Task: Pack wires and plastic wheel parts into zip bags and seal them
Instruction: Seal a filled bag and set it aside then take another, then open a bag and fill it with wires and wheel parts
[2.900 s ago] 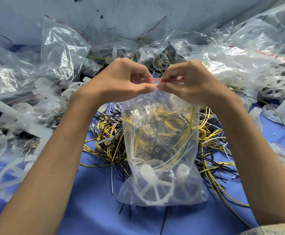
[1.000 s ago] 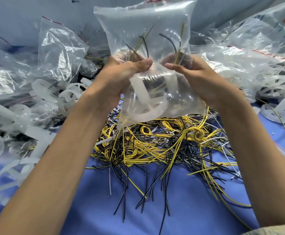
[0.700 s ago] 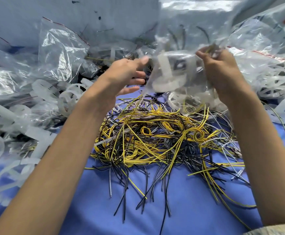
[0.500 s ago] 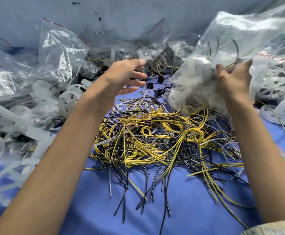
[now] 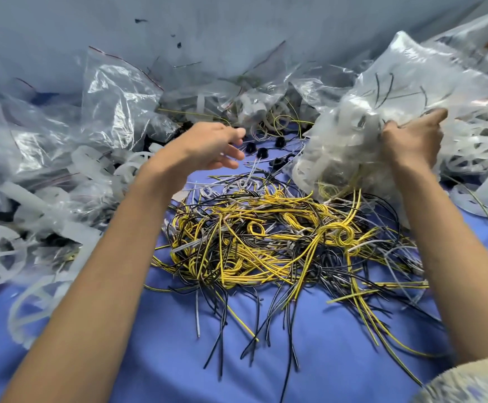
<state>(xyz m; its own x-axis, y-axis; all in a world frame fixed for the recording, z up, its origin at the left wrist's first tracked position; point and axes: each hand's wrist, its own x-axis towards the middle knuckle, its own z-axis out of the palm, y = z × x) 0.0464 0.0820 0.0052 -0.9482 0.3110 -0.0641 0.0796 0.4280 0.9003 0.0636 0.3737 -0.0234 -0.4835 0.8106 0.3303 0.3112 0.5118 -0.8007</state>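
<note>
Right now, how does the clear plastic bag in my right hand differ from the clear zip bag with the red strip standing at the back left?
The clear plastic bag you hold bulges with dark wires and a white plastic wheel part; the clear zip bag with the red strip looks empty. Your right hand grips the first; no hand touches the second. Both are crinkled transparent plastic.
</note>
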